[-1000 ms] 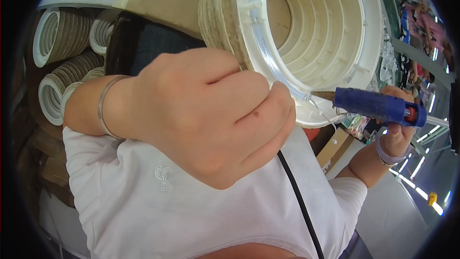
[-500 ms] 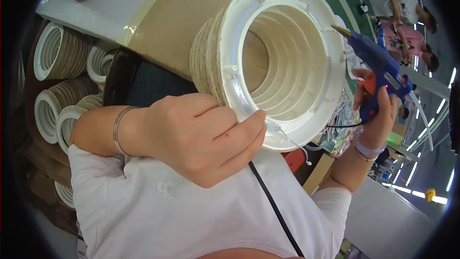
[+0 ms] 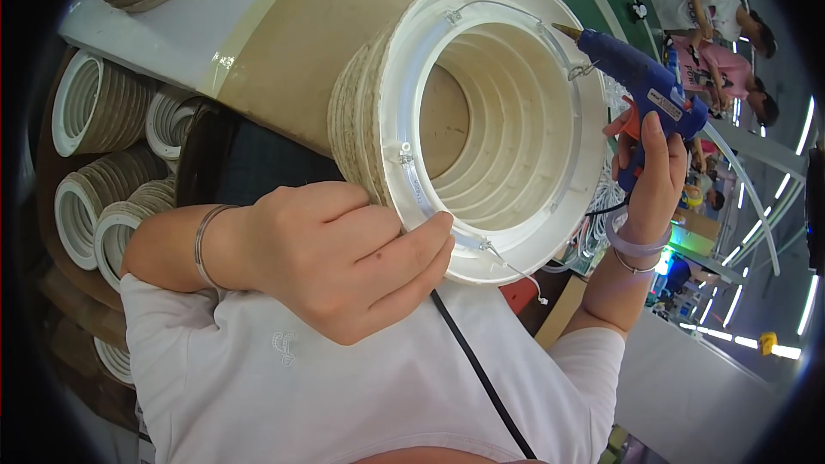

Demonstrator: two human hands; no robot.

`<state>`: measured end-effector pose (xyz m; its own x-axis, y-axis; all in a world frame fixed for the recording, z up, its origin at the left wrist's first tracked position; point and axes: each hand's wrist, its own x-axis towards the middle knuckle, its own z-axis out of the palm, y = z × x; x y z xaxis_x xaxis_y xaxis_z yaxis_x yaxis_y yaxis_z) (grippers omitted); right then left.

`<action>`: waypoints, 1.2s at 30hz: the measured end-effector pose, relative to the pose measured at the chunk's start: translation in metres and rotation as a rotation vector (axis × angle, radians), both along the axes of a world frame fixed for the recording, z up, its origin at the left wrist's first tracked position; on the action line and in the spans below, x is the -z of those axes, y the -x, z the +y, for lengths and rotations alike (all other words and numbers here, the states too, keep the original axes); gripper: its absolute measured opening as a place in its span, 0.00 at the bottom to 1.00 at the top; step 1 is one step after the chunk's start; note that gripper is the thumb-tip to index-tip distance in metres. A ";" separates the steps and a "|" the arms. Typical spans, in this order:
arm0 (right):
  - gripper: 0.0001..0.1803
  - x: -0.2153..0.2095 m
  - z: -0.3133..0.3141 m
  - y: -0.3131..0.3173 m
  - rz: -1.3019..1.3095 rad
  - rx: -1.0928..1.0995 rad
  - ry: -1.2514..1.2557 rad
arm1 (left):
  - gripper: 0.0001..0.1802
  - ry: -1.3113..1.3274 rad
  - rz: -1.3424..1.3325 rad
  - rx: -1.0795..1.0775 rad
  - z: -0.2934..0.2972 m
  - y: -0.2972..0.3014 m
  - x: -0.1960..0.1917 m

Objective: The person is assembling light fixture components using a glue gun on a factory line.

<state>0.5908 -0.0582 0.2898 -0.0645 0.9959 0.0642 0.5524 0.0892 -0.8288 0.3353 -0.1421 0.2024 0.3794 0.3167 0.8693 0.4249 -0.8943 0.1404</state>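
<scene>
Left of the white ribbed cylinder sit other ribbed cylinders, and at its lower left the left hand is curled closed on its rim, though the knuckles hide exactly what is pinched. The white ribbed cylinder itself faces the camera with its open end, a clear strip following its rim. At its upper right, the right hand grips a blue glue gun, nozzle near that rim.
</scene>
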 end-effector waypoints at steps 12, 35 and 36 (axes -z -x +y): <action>0.16 0.001 0.000 -0.005 -0.022 -0.010 0.016 | 0.09 0.006 0.031 0.028 0.000 0.002 -0.001; 0.10 -0.004 -0.007 -0.003 0.065 -0.012 0.058 | 0.09 0.007 -0.014 0.024 -0.001 0.002 0.002; 0.10 -0.006 -0.009 -0.003 0.061 -0.004 0.056 | 0.09 0.006 -0.019 0.032 -0.001 0.002 0.002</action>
<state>0.5942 -0.0671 0.2956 -0.0657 0.9978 0.0123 0.5003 0.0436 -0.8647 0.3336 -0.1428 0.2009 0.3729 0.3095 0.8747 0.3934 -0.9065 0.1531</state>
